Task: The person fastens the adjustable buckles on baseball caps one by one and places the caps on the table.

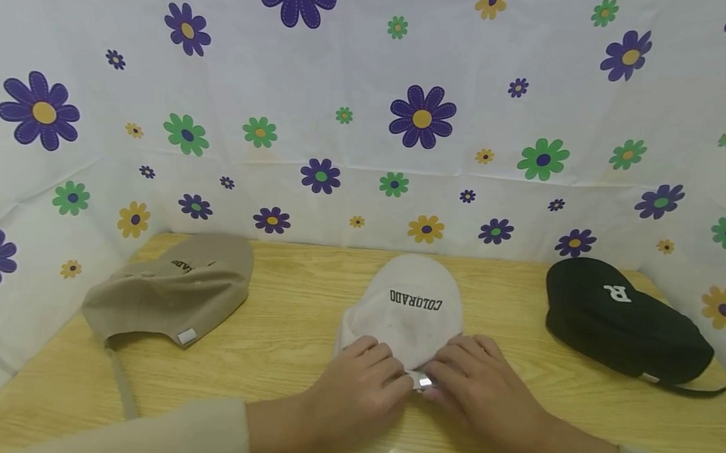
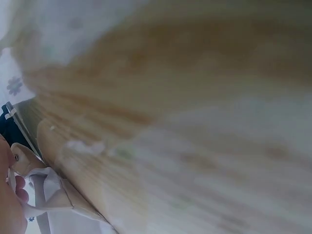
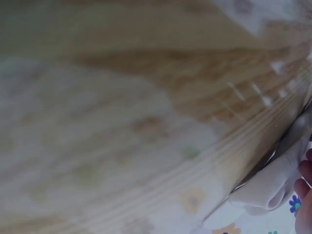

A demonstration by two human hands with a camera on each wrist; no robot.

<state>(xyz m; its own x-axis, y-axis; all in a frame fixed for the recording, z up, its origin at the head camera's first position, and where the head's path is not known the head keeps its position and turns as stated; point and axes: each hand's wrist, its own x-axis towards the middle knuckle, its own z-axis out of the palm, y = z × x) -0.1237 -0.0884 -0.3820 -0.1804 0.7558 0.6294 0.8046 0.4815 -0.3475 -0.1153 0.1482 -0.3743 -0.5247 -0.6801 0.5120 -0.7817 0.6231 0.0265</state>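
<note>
A white baseball cap with COLORADO lettering lies at the middle of the table, its back strap toward me. My left hand pinches the strap's left side. From the other side my right hand grips the strap near a shiny metal buckle, which shows between the two hands. Part of the cap's rear edge is hidden by fingers. In the left wrist view, fingertips touch the pale cap at the lower left. The right wrist view has the cap beside a few fingers.
On the left of the wooden table lies a tan cap, its strap hanging toward me. A black cap with a white R lies on the right. A flower-print cloth stands behind and at both sides.
</note>
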